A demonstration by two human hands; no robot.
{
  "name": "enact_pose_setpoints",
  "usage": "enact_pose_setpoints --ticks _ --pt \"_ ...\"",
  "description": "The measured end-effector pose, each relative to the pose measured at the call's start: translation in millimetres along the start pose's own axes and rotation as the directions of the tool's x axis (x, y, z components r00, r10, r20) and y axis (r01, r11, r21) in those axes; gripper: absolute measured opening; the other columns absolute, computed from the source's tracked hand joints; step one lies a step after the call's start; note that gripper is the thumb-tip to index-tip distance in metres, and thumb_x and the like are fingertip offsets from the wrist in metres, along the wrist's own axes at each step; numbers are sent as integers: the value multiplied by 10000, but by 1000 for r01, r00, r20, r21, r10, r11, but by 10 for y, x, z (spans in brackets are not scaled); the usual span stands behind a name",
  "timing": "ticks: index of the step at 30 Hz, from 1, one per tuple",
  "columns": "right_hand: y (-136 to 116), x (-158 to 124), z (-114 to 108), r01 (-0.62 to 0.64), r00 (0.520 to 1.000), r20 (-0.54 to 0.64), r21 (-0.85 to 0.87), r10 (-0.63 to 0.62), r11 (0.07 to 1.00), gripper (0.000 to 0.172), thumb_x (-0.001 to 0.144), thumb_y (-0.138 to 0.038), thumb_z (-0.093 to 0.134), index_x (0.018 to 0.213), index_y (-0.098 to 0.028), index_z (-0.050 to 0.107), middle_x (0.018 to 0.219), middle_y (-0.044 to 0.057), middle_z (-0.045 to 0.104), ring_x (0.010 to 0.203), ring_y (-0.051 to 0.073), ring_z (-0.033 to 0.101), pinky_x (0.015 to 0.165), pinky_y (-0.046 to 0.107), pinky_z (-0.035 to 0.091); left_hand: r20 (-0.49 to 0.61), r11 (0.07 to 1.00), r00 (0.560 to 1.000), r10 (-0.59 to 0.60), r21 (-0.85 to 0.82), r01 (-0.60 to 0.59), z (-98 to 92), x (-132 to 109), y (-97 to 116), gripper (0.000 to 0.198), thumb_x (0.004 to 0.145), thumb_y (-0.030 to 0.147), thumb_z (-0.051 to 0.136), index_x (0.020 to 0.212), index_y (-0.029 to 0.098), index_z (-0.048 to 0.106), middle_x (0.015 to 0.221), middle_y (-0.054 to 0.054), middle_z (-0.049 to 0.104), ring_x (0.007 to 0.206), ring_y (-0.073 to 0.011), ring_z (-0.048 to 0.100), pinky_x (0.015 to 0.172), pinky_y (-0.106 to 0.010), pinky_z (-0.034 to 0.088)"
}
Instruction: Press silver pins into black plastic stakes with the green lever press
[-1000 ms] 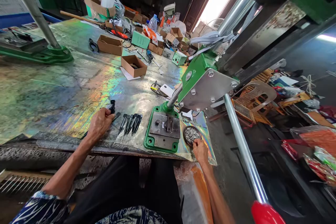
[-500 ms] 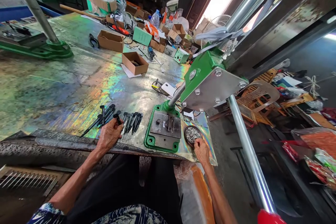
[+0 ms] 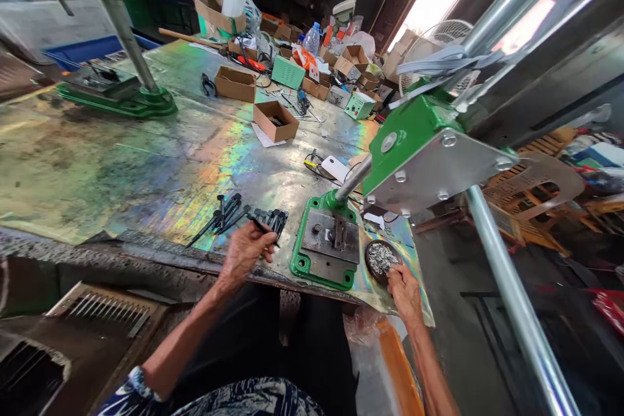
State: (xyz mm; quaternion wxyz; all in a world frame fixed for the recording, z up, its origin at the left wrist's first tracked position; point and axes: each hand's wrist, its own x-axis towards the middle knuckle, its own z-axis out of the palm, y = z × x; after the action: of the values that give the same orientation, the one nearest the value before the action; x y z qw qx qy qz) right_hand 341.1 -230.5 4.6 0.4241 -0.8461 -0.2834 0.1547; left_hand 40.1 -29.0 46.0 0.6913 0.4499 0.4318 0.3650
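Black spikes (image 3: 272, 221) are lying on the tabletop (image 3: 97, 169) left of the green press (image 3: 305, 266), and I am pinching one in my left hand (image 3: 245, 253) while my right hand (image 3: 404, 292) is touching the round dish (image 3: 381, 258).

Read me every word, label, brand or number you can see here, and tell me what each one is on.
No text here can be read.
The plastic bottle: any label is too small to read.
The small green box: the front markings are too small and blurred to read.
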Motion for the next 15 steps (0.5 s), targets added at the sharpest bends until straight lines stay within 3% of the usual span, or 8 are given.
enact_pose_setpoints --ticks 5,7,10,12,15 --pt "-638 -388 285 -28 971 235 300 -45 954 295 821 -476 519 786 -183 515 609 -8 449 508 128 401 479 275 343 199 954 973 -119 -248 167 346 -246 36 428 605 409 757 781 137 476 675 -26 627 476 -98 546 382 -200 454" --pt "-931 -567 401 -48 927 364 355 -91 934 285 860 -459 512 808 -179 523 618 -14 457 509 114 408 496 265 341 245 921 956 -164 -309 238 444 -314 32 431 603 397 769 772 135 471 678 -31 629 476 -96 548 380 -195 454" --pt "-1288 -765 507 -60 816 542 422 -199 905 271 908 -432 474 813 -180 505 570 -32 433 504 108 416 513 259 336 297 867 932 -209 -384 317 540 -379 26 420 596 363 787 769 125 488 690 -28 627 481 -89 549 378 -183 450" --pt "-1434 -833 529 -44 776 582 438 -245 898 269 920 -429 458 818 -182 491 571 -34 439 506 110 424 512 257 337 318 838 922 -222 -422 347 575 -399 16 403 594 346 794 757 114 508 691 -26 621 476 -80 542 375 -174 441" --pt "-1520 -862 526 -2 768 584 416 -265 910 272 926 -430 444 815 -184 480 571 -33 453 514 114 436 524 258 343 349 813 909 -230 -444 376 593 -409 -18 378 608 354 787 728 97 536 621 -23 595 451 -72 521 370 -161 417"
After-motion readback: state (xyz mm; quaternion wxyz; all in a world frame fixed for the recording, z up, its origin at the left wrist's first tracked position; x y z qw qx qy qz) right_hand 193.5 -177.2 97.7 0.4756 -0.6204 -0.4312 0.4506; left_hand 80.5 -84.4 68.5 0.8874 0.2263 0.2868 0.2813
